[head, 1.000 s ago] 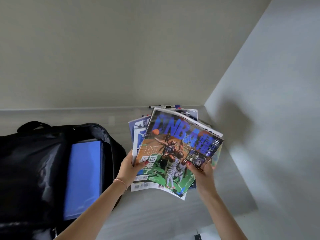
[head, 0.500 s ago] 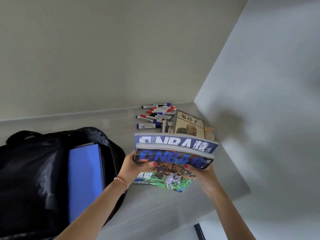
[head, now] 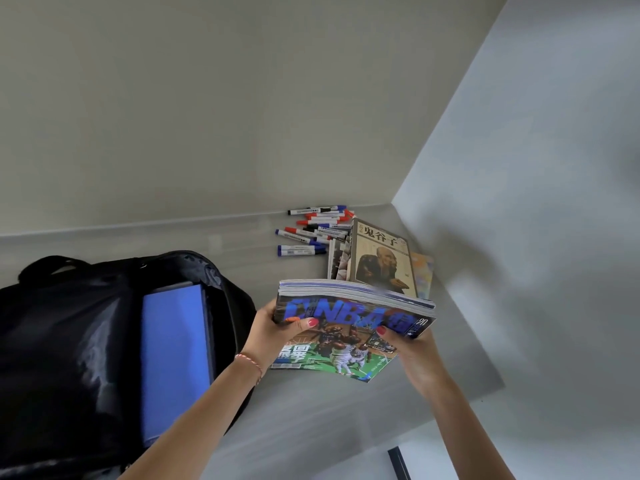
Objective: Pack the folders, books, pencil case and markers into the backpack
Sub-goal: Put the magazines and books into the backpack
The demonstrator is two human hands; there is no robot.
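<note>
Grey table [head: 311, 420], pale matte top, set into a corner. Beige wall [head: 207, 98] runs along its far edge, thin lighter strip where the 2 meet. White wall [head: 536, 168] closes the right side and meets the beige one in a slanted seam. Soft shadows fall on the white wall. Table's near right corner ends above a lighter floor [head: 450, 455]. Dark strip [head: 398, 464] lies on the floor by the bottom edge; too small to identify.

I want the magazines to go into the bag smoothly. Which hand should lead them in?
Left, probably. The left hand grips the magazine stack on the side beside the open backpack; the right hand holds the far side.
</note>
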